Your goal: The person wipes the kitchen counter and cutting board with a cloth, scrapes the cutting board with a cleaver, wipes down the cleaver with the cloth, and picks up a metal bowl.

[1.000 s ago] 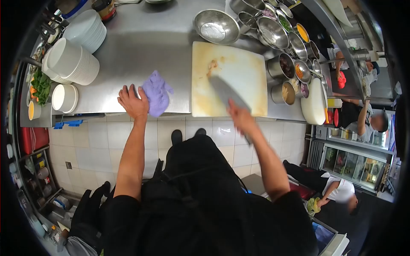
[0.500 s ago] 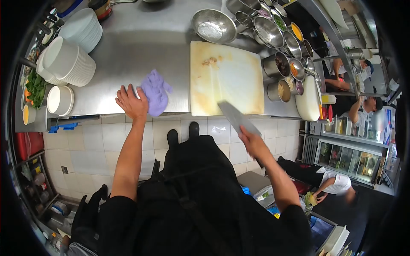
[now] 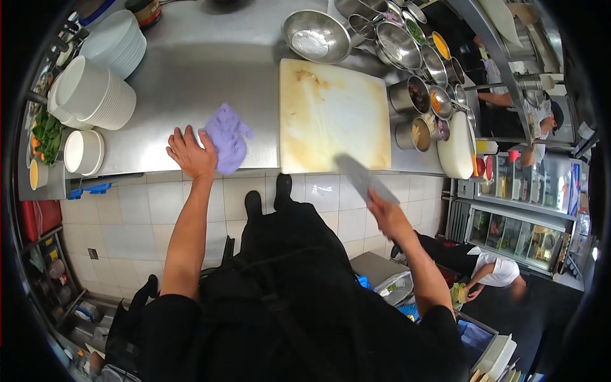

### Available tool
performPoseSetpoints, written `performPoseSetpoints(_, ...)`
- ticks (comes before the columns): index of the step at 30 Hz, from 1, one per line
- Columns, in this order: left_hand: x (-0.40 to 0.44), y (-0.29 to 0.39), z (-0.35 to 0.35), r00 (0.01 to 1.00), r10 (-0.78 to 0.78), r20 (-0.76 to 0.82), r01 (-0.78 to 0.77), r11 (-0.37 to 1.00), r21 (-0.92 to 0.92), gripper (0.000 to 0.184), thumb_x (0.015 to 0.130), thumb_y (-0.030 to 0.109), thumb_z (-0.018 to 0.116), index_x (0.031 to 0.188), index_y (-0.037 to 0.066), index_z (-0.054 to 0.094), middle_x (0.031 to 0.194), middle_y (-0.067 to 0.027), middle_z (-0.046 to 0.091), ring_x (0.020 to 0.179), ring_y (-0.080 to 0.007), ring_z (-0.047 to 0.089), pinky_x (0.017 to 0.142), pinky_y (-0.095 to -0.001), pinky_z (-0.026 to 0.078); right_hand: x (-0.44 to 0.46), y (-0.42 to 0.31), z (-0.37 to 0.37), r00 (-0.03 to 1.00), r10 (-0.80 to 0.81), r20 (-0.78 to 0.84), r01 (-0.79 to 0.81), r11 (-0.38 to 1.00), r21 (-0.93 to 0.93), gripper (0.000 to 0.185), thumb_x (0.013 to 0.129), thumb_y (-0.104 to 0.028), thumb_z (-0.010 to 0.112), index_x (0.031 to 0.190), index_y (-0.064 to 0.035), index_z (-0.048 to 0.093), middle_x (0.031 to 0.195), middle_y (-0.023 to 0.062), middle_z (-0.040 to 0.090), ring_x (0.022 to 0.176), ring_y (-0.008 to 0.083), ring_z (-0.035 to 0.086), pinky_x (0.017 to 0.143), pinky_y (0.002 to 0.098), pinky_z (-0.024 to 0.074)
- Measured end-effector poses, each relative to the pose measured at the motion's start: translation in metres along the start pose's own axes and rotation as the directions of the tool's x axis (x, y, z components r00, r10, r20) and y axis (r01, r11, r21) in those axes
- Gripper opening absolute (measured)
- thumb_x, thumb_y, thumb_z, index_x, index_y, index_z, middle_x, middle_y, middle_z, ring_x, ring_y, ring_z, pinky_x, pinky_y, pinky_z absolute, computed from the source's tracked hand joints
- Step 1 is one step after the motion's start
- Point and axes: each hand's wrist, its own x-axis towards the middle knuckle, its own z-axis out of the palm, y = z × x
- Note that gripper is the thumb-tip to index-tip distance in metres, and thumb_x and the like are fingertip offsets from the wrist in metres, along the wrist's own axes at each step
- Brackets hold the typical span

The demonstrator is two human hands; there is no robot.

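Note:
My left hand [image 3: 192, 153] rests with spread fingers on the steel counter [image 3: 203, 73], beside a crumpled purple cloth [image 3: 227, 140]. The thumb is at the cloth's left edge. In my right hand [image 3: 389, 218] is the handle of a wide-bladed knife [image 3: 361, 177]. The blade points up and left, with its tip over the front edge of a stained white cutting board [image 3: 337, 114]. Small brownish scraps [image 3: 309, 77] lie near the board's upper left corner.
An empty steel colander [image 3: 316, 36] stands behind the board. Steel pots of ingredients [image 3: 410, 95] crowd its right side. Stacked white bowls [image 3: 105, 95] and leafy greens [image 3: 48, 135] are at the left. A person in a white top [image 3: 499, 270] is at the lower right; others are farther up.
The knife in my right hand has moved from over the board toward me, down to its front edge. The scraps have shifted toward the board's upper left. My left hand has stayed beside the cloth.

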Motion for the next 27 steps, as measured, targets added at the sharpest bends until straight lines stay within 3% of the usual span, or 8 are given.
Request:
performPoseSetpoints(5,0.001,-0.001,0.001,1.000,0.010,-0.015,-0.010,1.000,0.002,0.046,0.091,0.039,0.050,0.120,0.004,0.059,0.136,-0.0198,0.045,0.131,-0.0369,0.034,0.112,-0.0561,0.018,0.074,0.015,0.006,0.933,-0.340,-0.115,0.331,0.939,-0.093,0.050,0.099,-0.037,0.048,0.143,-0.0150,0.044,0.054,0.0057,0.050,0.039,0.0159,0.048,0.041,0.0327,0.0450)
performPoseSetpoints(6,0.002,-0.001,0.002,1.000,0.016,-0.017,-0.016,1.000,0.003,0.047,0.091,0.039,0.050,0.120,0.004,0.059,0.136,-0.0199,0.045,0.131,-0.0369,0.034,0.111,-0.0561,0.018,0.090,-0.039,-0.011,0.990,-0.142,0.011,0.142,0.990,0.015,0.051,0.099,-0.039,0.047,0.144,-0.0154,0.043,0.055,0.0061,0.051,0.039,0.0159,0.048,0.041,0.0327,0.0456)
performPoseSetpoints(7,0.001,-0.001,0.001,1.000,0.022,-0.016,-0.022,1.000,0.003,0.047,0.091,0.039,0.050,0.120,0.004,0.059,0.136,-0.0199,0.045,0.130,-0.0370,0.034,0.111,-0.0562,0.019,0.130,-0.053,-0.017,0.962,-0.272,0.002,0.272,0.962,0.022,0.054,0.098,-0.040,0.047,0.146,-0.0163,0.039,0.055,0.0059,0.050,0.038,0.0154,0.048,0.039,0.0326,0.0442)
performPoseSetpoints(10,0.000,0.000,-0.003,1.000,0.027,-0.015,-0.027,1.000,0.005,0.047,0.091,0.039,0.051,0.120,0.004,0.060,0.135,-0.0199,0.046,0.130,-0.0367,0.035,0.111,-0.0560,0.019,0.163,-0.121,-0.041,0.986,-0.169,0.007,0.166,0.976,0.140,0.053,0.097,-0.040,0.049,0.145,-0.0184,0.042,0.055,0.0045,0.047,0.037,0.0154,0.046,0.036,0.0317,0.0424)
performPoseSetpoints(16,-0.001,-0.001,-0.001,1.000,0.017,-0.022,-0.017,1.000,0.006,0.046,0.091,0.039,0.051,0.119,0.004,0.060,0.135,-0.0197,0.047,0.129,-0.0368,0.035,0.111,-0.0556,0.019,0.068,-0.021,-0.022,0.952,-0.266,-0.150,0.270,0.963,0.007,0.046,0.097,-0.034,0.051,0.139,-0.0138,0.050,0.053,0.0117,0.054,0.035,0.0194,0.048,0.037,0.0352,0.0415)
performPoseSetpoints(17,0.000,0.000,-0.001,1.000,0.013,-0.020,-0.013,1.000,0.007,0.046,0.091,0.039,0.051,0.119,0.004,0.060,0.135,-0.0196,0.047,0.129,-0.0369,0.035,0.111,-0.0555,0.019,0.045,0.003,-0.019,0.976,-0.185,-0.111,0.188,0.982,0.016,0.045,0.097,-0.032,0.051,0.139,-0.0133,0.050,0.057,0.0133,0.057,0.034,0.0190,0.046,0.036,0.0347,0.0408)
performPoseSetpoints(22,0.002,0.001,0.002,1.000,0.006,-0.028,-0.005,1.000,0.026,0.046,0.091,0.039,0.051,0.119,0.003,0.060,0.134,-0.0193,0.047,0.129,-0.0362,0.036,0.111,-0.0554,0.020,0.041,0.056,-0.019,0.989,-0.133,-0.066,0.129,0.990,-0.053,0.045,0.098,-0.031,0.051,0.139,-0.0149,0.049,0.053,0.0082,0.051,0.035,0.0167,0.047,0.036,0.0344,0.0408)
performPoseSetpoints(27,-0.003,0.003,-0.004,0.999,0.032,-0.023,-0.031,0.999,0.014,0.046,0.091,0.039,0.051,0.119,0.003,0.060,0.134,-0.0193,0.047,0.128,-0.0356,0.036,0.111,-0.0549,0.020,0.159,-0.081,-0.062,0.970,-0.240,0.042,0.237,0.969,0.074,0.054,0.097,-0.042,0.047,0.145,-0.0182,0.040,0.055,0.0044,0.046,0.038,0.0160,0.045,0.036,0.0340,0.0406)
